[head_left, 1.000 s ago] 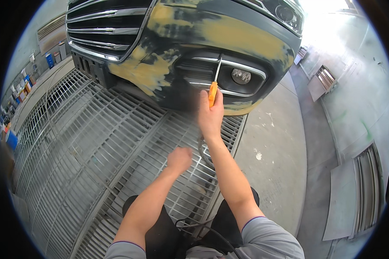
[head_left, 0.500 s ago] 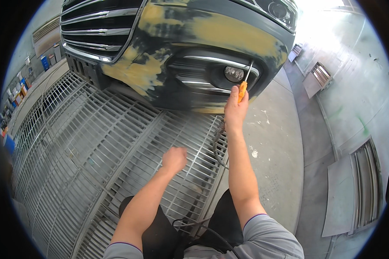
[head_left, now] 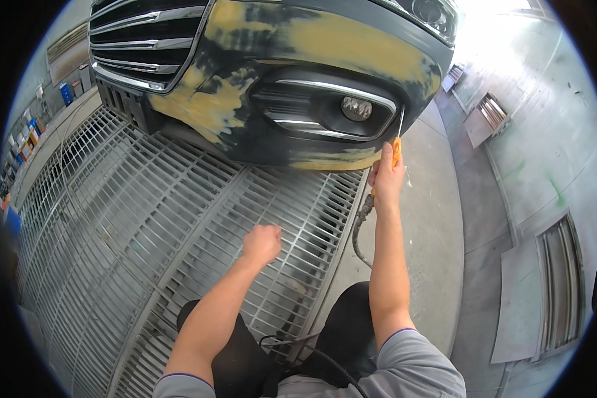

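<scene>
My right hand [head_left: 388, 176] is wrapped round an orange air blow gun [head_left: 397, 151] with a thin metal nozzle. The nozzle points up beside the right end of the fog-light surround on a car's front bumper [head_left: 351, 50]; whether it touches cannot be told. A dark hose [head_left: 357, 232] hangs from the gun's lower end. Dark grey sanded areas and yellowish filler patches cover the bumper. A round fog light [head_left: 356, 109] sits inside a chrome-trimmed recess [head_left: 312, 126]. My left hand [head_left: 262, 243] hovers over the floor grating, closed in a fist, with nothing seen in it.
Metal floor grating [head_left: 132, 212] spreads under the bumper and to the left. Concrete floor [head_left: 431, 219] lies on the right, beside a wall with louvred vents [head_left: 562, 285]. A black cable [head_left: 335, 361] crosses between my knees. Bottles and cans [head_left: 30, 140] line the left wall.
My right hand has moved the air blow gun rightward and slightly down, from in front of the fog light to the bumper's outer edge. My left fist has shifted slightly left.
</scene>
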### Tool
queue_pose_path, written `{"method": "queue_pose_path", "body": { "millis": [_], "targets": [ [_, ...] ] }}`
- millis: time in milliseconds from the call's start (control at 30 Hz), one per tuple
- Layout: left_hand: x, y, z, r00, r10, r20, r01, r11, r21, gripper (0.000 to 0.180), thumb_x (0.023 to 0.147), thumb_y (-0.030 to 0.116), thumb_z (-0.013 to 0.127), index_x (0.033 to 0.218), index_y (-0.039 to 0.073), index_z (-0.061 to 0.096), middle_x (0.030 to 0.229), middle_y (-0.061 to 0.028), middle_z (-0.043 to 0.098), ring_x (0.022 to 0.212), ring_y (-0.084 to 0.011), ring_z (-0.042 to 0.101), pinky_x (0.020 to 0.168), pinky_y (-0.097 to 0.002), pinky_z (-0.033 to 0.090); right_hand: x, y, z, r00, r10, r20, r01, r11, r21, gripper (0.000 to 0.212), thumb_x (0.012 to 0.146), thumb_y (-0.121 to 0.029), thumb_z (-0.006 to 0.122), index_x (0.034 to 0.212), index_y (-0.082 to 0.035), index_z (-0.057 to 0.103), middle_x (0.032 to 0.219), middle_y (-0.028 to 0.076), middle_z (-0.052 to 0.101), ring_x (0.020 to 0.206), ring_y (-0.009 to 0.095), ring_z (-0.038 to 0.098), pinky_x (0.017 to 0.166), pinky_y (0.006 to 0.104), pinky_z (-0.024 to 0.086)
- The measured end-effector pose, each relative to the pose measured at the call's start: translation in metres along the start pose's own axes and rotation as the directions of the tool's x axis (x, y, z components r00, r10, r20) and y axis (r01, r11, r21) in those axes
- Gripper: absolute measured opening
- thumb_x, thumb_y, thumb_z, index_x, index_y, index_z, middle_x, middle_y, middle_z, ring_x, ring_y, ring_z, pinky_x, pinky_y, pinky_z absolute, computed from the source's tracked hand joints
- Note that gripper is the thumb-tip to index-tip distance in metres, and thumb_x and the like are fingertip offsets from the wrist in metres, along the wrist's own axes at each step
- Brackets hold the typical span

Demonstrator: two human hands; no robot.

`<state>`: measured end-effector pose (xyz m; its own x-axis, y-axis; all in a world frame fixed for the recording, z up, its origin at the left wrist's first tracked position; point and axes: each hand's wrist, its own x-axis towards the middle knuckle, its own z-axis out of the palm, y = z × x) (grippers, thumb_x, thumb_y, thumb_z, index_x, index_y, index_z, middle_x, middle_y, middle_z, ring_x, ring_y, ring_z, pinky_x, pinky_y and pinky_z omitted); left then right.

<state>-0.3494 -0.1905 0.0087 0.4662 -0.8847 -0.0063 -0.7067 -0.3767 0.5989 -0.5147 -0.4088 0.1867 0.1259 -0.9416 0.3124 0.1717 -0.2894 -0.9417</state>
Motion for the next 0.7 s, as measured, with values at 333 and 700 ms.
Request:
{"method": "queue_pose_path", "body": {
  "millis": [333,700],
  "targets": [
    [0.003,0.005,0.012,0.998,0.003,-0.063,-0.005,0.999,-0.037,0.014,0.084,0.009,0.062,0.082,0.013,0.076,0.085,-0.0180,0.076,0.085,-0.0419,0.074,0.074,-0.0537,0.059,0.004,0.029,-0.031,0.999,0.047,0.004,-0.046,0.984,-0.173,0.031,0.112,-0.042,0.060,0.112,-0.011,0.059,0.064,-0.005,0.046,0.047,0.007,0.042,0.041,0.0257,0.035],
    [0.005,0.009,0.014,1.000,0.006,0.002,-0.006,0.999,-0.038,0.013,0.087,0.013,0.063,0.087,0.013,0.076,0.089,-0.0193,0.076,0.089,-0.0430,0.074,0.078,-0.0559,0.058,-0.003,0.075,-0.058,0.997,0.081,0.007,-0.072,0.921,-0.383,0.034,0.110,-0.041,0.063,0.115,-0.008,0.062,0.066,-0.002,0.053,0.051,0.008,0.049,0.047,0.0283,0.040]
  ]
}}
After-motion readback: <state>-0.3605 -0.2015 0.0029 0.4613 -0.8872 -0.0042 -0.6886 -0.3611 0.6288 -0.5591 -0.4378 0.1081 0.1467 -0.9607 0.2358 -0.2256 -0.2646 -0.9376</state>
